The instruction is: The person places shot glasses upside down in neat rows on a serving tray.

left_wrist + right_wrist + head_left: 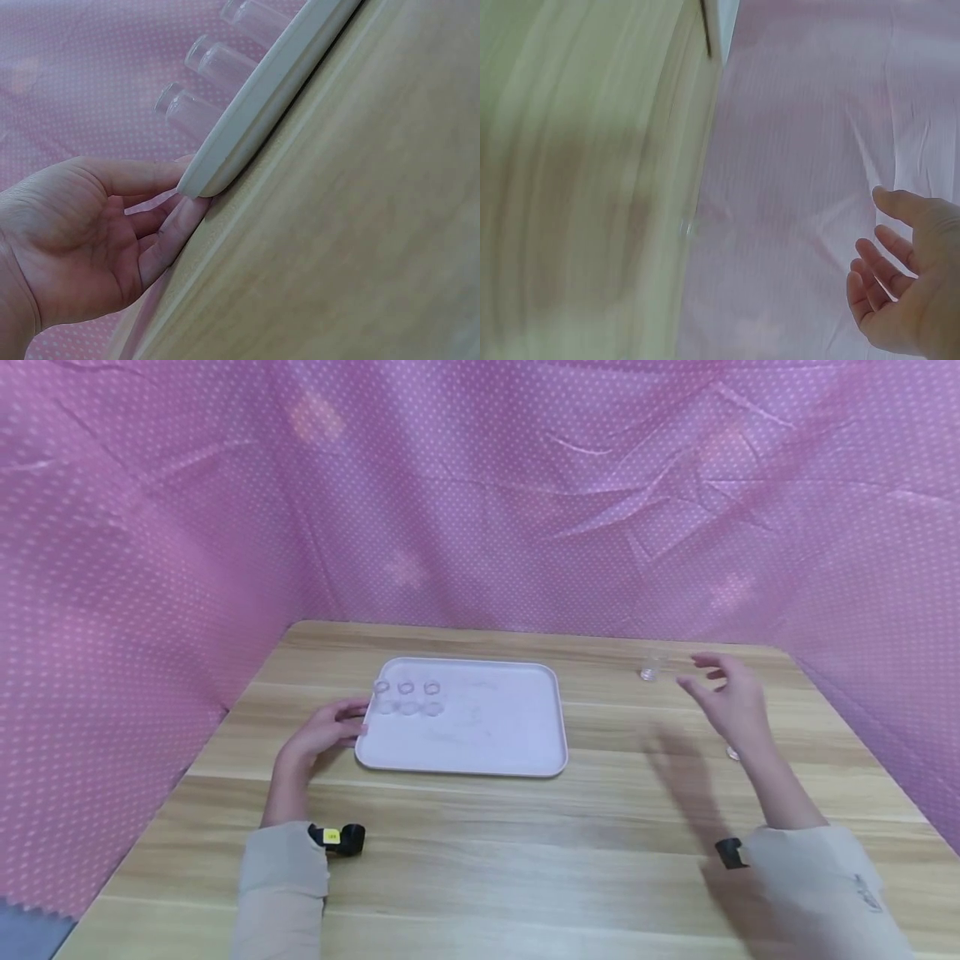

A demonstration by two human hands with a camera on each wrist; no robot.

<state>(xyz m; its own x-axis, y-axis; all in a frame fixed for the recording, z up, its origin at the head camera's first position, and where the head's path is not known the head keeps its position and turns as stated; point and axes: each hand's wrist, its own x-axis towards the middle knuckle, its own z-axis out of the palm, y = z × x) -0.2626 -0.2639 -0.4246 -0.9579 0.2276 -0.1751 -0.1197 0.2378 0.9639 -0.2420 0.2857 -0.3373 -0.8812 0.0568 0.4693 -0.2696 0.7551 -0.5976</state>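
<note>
A white tray (pixel 495 727) lies on the wooden table, with three small clear glasses (pixel 406 697) in a row toward its left end. My left hand (pixel 327 727) holds the tray's left edge; the left wrist view shows the rim (pixel 247 112) between its digits. Over the right part of the table, my right hand (pixel 731 702) is raised, thumb and fingers apart, holding nothing. Beyond its fingertips stands another clear glass (pixel 649 668). Part of a clear glass object (pixel 732 752) shows beside the right wrist, mostly hidden by it.
Pink dotted cloth (pixel 480 510) hangs behind the table and along both sides. The wooden table top (pixel 510 860) stretches in front of the tray and between the forearms. Black bands with small devices (pixel 341 839) sit at both wrists.
</note>
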